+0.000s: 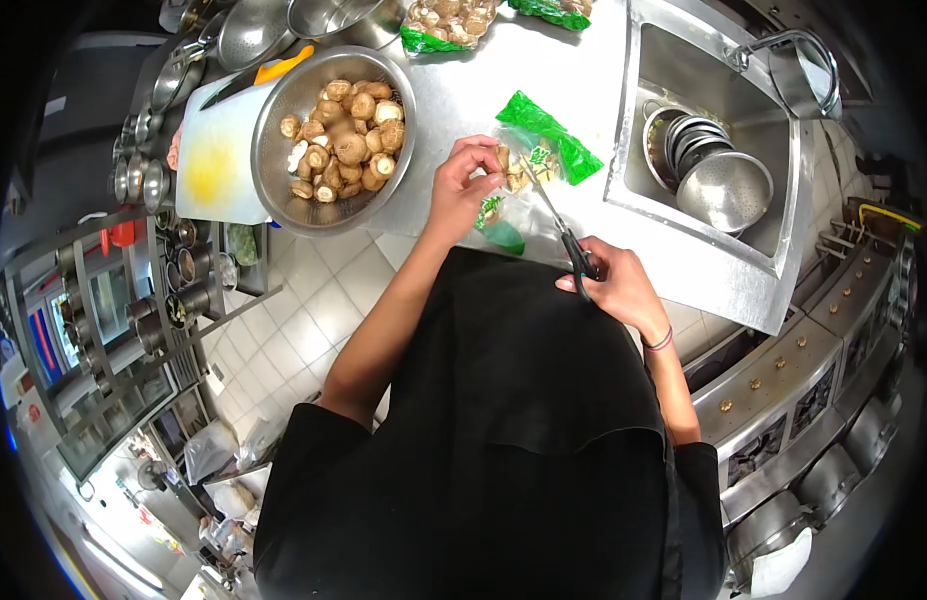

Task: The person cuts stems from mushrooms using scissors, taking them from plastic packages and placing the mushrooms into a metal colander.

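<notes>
My left hand (pixel 460 195) pinches a brown mushroom (pixel 503 157) over the steel counter. In my right hand (pixel 624 287) are scissors (pixel 572 246) with black handles, their fingers wrapped by mine. The metal blades point up and left toward the mushroom; whether they touch it I cannot tell. Beneath them lies an opened clear plastic bag with green ends (pixel 556 138), with small pale pieces (pixel 540 168) on it. Left of my left hand stands a large steel bowl (pixel 411 110) holding many whole brown mushrooms (pixel 352 148), some stem side up.
A white cutting board (pixel 209 185) with a yellow stain lies partly under the bowl. Two mushroom packs (pixel 450 22) (pixel 556 10) sit at the back. To the right, a steel sink (pixel 649 60) holds a colander (pixel 726 192) and stacked bowls. Pots and pans crowd the left edge.
</notes>
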`<state>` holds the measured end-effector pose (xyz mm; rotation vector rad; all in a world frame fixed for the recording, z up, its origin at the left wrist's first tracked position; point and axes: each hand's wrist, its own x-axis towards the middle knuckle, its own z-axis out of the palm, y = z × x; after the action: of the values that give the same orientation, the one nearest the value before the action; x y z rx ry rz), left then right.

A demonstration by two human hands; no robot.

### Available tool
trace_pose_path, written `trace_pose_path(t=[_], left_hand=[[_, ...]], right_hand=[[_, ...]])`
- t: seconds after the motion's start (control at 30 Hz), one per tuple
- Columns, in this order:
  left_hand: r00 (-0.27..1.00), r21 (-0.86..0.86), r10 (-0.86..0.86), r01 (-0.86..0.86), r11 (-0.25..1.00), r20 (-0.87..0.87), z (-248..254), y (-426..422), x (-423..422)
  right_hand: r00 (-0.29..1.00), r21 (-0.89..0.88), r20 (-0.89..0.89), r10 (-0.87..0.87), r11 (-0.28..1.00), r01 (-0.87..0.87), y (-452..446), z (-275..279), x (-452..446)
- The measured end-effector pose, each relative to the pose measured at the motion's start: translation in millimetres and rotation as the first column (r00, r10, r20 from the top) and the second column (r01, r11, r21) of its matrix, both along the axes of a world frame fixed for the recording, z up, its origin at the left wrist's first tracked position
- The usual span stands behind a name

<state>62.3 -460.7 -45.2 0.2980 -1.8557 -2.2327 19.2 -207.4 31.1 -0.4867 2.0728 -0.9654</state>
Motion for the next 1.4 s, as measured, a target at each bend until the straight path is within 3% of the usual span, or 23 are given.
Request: trace_pose_path(t=[0.07, 0.23, 0.4, 0.5, 0.6, 0.7, 0.77, 0.83, 0.87, 0.9, 0.93, 1.0, 1.03, 1.1, 1.17, 1.23, 1.3, 1.33, 1.4], left_hand=[[0.999, 0.045, 0.047, -0.047, 0.998, -0.001, 9, 8, 1], [0.994, 0.108, 0.104, -0.101, 0.989, -0.026, 15, 18, 2], [0.986, -0.131, 0.154, -0.16, 0.978, -0.059, 4, 28, 2], [0.983, -0.139, 0.183, -0.18, 0.974, 0.009, -4, 29, 3], [0.978, -0.003, 0.203, -0.203, 0.979, 0.058, -7, 28, 2], [0.972, 0.018, 0.215, -0.217, 0.976, 0.091, -6, 8, 9], [0.932, -0.19, 0.346, -0.362, 0.913, -0.112, 21, -29, 17], [0.831, -0.56, 0.539, -0.516, 0.648, -0.141, 55, -82, 30], [0.819, -0.715, 0.568, -0.448, 0.537, -0.087, 75, -106, 35], [0.811, -0.767, 0.585, -0.363, 0.529, 0.02, 80, -127, 37], [0.804, -0.767, 0.594, -0.368, 0.526, 0.022, 85, -128, 36], [0.88, -0.907, 0.467, -0.259, 0.331, -0.081, 93, -126, 29], [0.934, -0.886, 0.348, -0.224, 0.406, -0.076, 95, -111, 23], [0.998, -0.8, 0.049, 0.009, 0.6, 0.047, 85, -72, 9], [0.921, -0.713, -0.337, 0.368, 0.597, 0.193, 60, -34, -11], [0.84, -0.743, -0.383, 0.527, 0.412, 0.384, 33, 1, -23], [0.65, -0.656, -0.286, 0.75, 0.089, 0.704, 48, 11, -44], [0.705, -0.717, -0.312, 0.69, 0.095, 0.637, 21, 14, -44], [0.787, -0.798, -0.338, 0.586, 0.145, 0.516, -16, 1, -35]], right_hand=[[0.997, 0.055, -0.057, 0.054, 0.997, -0.051, -7, 3, 0], [0.999, 0.053, 0.002, 0.051, 0.997, -0.051, -15, 10, 2], [0.993, 0.049, 0.111, 0.035, 0.998, -0.041, -16, -5, 4], [0.977, -0.025, 0.209, -0.043, 0.998, 0.05, -16, -15, 6], [0.953, -0.037, 0.296, -0.062, 0.996, 0.077, -11, -23, 4], [0.936, -0.055, 0.345, -0.07, 0.994, 0.094, -4, -25, 6], [0.915, -0.136, 0.398, -0.073, 0.981, 0.137, 7, -24, 7], [0.896, -0.166, 0.435, -0.092, 0.969, 0.181, 22, -28, 9], [0.876, -0.182, 0.467, -0.12, 0.957, 0.227, 26, -30, 9], [0.876, -0.183, 0.47, -0.106, 0.96, 0.214, 26, -28, 7], [0.877, -0.141, 0.466, -0.12, 0.968, 0.207, 26, -21, 3], [0.877, -0.091, 0.457, -0.147, 0.973, 0.211, 28, -17, -2], [0.876, -0.093, 0.459, -0.149, 0.972, 0.214, 29, -17, -3], [0.881, -0.088, 0.454, -0.134, 0.977, 0.194, 26, -10, -8], [0.889, -0.086, 0.445, -0.113, 0.982, 0.168, 23, -12, -12], [0.892, -0.068, 0.441, -0.097, 0.988, 0.141, 26, -10, -13], [0.934, -0.043, 0.346, -0.091, 0.993, 0.112, 25, -4, -13], [0.983, 0.0, 0.169, -0.076, 0.997, 0.077, 33, -12, -9], [0.959, 0.063, 0.252, -0.127, 0.991, 0.115, 39, -26, -10]])
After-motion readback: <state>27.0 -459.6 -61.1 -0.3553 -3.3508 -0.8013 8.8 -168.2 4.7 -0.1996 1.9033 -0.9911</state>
